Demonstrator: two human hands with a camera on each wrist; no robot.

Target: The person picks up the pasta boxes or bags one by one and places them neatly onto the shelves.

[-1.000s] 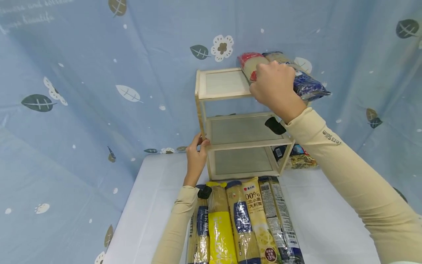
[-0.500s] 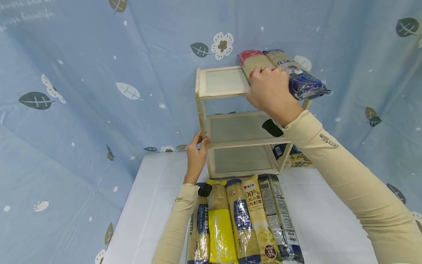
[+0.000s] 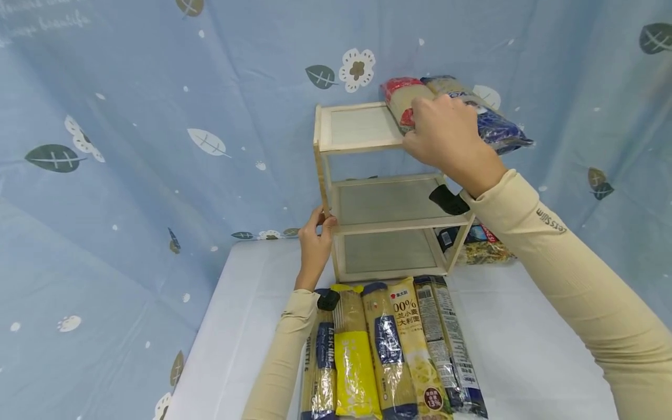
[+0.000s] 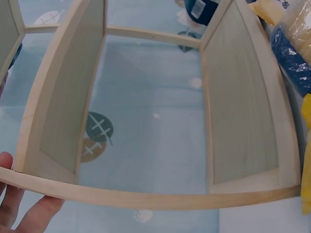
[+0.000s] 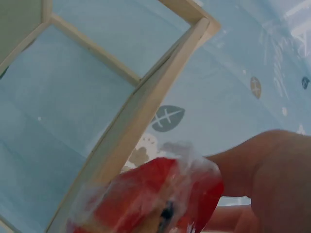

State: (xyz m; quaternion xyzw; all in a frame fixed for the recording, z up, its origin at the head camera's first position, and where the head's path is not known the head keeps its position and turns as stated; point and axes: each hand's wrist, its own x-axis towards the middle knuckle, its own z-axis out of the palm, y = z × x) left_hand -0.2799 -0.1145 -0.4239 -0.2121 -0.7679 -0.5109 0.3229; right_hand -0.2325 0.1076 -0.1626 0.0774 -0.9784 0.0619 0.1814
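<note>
Blue leaf-print cloth hangs behind a white desk [image 3: 247, 326] carrying a 3-tier wooden rack [image 3: 385, 224]. On its top tier lie 2 noodle packs: the right hand [image 3: 446, 143] curls its fingers round the red-ended pack [image 3: 401, 99], with a blue-wrapped pack [image 3: 499, 125] just beside it. The left hand [image 3: 314, 248] grips the rack's front left post, steadying it. By my judgement the stocking has barely begun: 5 long pasta packs [image 3: 388, 350] lie in a row before the rack, and the middle and bottom tiers look bare.
</note>
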